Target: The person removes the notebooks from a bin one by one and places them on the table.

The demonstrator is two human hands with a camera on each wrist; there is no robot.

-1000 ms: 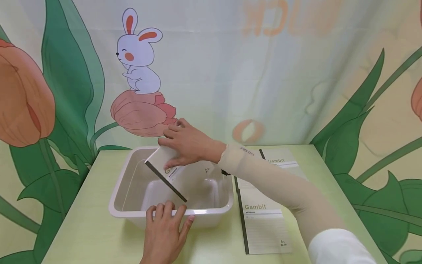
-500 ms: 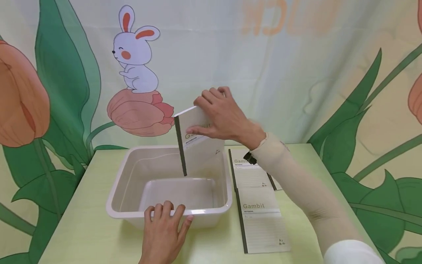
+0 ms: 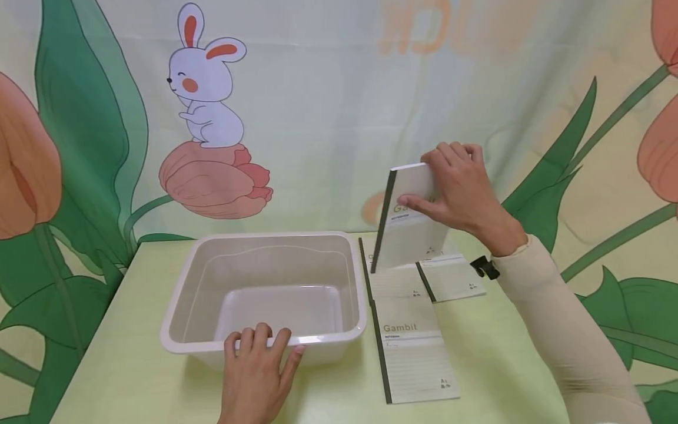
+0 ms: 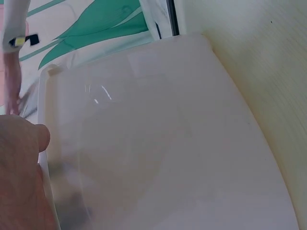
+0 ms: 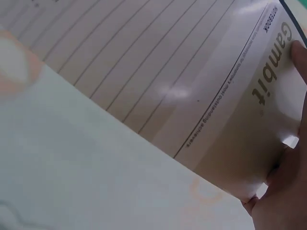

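Observation:
My right hand [image 3: 463, 191] pinches a notebook [image 3: 410, 238] by its upper part, thumb on the "Gambit" cover and fingers behind. The notebook stands nearly upright in the air, its dark spine to the left, over the notebooks on the table. Its printed cover [image 5: 158, 76] fills much of the right wrist view. My left hand [image 3: 256, 371] grips the front rim of a pale plastic basin [image 3: 281, 306], fingers over the edge and thumb outside. The basin's outer wall [image 4: 158, 134] takes up most of the left wrist view. No object lies inside the basin.
Right of the basin, a front notebook [image 3: 418, 365], a back-left notebook [image 3: 394, 285] and a right-hand notebook [image 3: 452, 280] lie flat on the light green table [image 3: 127, 330]. A curtain [image 3: 318, 118] printed with a rabbit and tulips hangs behind the table.
My right hand has lifted the notebook out of the basin and carried it right, over the other notebooks. My left hand has stayed on the basin's rim. The head view has turned slightly right.

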